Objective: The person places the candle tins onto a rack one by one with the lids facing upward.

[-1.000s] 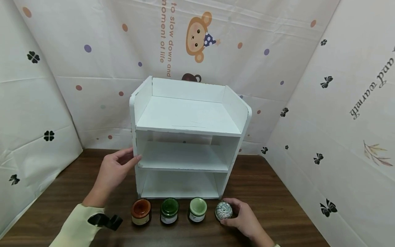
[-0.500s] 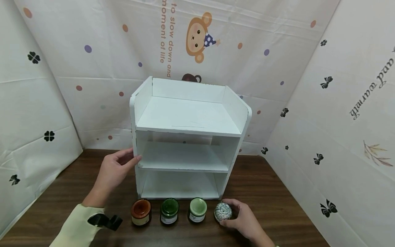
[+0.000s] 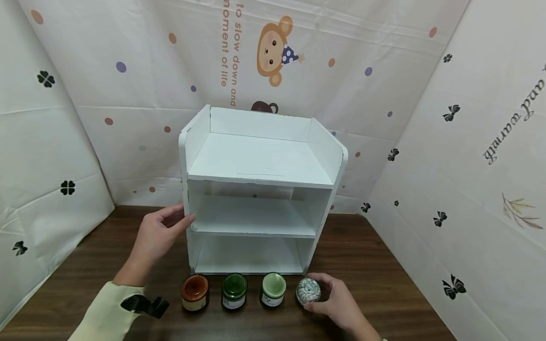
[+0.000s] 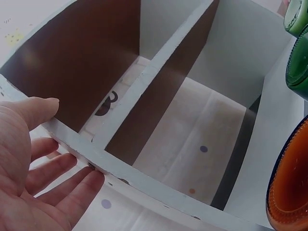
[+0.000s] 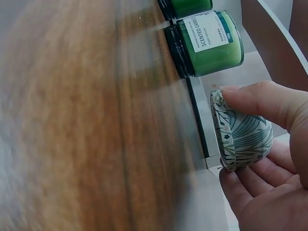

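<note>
A white two-tier shelf unit [image 3: 260, 180] stands on the table. My left hand [image 3: 159, 234] grips its left side panel, the thumb at the front edge and the fingers along the outer face, as the left wrist view shows. In front of the shelf's right corner, my right hand [image 3: 337, 300] holds a small round tin [image 3: 308, 291] with a blue-green leaf pattern. Thumb and fingers pinch the tin [image 5: 245, 134] from opposite sides in the right wrist view. To its left stands a pale green scented candle jar [image 3: 273, 290].
A dark green jar [image 3: 234, 291] and an amber jar [image 3: 195, 292] continue the row along the shelf's front. Printed cloth [image 3: 141, 76] hangs behind and at both sides. A dark wooden table [image 3: 362, 255] lies underneath. A black strap [image 3: 145, 305] circles the left sleeve.
The tin in my right hand has shifted very slightly left on the table. My left hand, the shelf and the jars stay where they were.
</note>
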### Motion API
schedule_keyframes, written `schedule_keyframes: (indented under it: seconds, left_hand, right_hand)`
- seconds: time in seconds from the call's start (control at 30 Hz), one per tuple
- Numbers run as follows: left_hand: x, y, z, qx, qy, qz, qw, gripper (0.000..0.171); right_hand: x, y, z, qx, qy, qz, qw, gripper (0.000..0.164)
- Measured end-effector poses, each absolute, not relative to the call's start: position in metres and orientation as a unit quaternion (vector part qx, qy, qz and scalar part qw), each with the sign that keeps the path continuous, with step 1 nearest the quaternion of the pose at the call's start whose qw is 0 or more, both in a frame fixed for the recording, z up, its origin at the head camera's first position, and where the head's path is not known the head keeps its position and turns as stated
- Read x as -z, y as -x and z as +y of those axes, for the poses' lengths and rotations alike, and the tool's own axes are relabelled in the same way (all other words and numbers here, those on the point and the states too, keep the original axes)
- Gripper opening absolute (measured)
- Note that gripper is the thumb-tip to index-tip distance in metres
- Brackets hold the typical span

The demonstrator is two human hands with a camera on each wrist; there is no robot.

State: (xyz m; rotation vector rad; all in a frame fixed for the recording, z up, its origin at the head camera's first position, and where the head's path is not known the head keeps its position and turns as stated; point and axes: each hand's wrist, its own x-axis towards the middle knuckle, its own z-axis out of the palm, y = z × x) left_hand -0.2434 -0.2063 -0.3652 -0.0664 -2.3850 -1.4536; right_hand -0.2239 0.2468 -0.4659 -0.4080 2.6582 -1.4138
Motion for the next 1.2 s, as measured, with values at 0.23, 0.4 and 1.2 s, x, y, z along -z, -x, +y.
schedule_keyframes:
  seconds: [0.23,0.4,1.2]
  left_hand:
    - [0.366,0.244,-0.206,0.514,0.022,-0.84,0.175,0.063]
    - [0.366,0.244,-0.206,0.512,0.02,-0.84,0.176,0.062]
    - [0.366,0.245,-0.206,0.511,0.019,-0.841,0.176,0.062]
  right_hand:
    - [0.462,0.223,0.248,0.461,0.136,0.876,0.041,0.068]
    - [0.459,0.224,0.249,0.464,0.135,0.875,0.043,0.068]
    - [0.449,0.224,0.249,0.499,0.129,0.857,0.023,0.066]
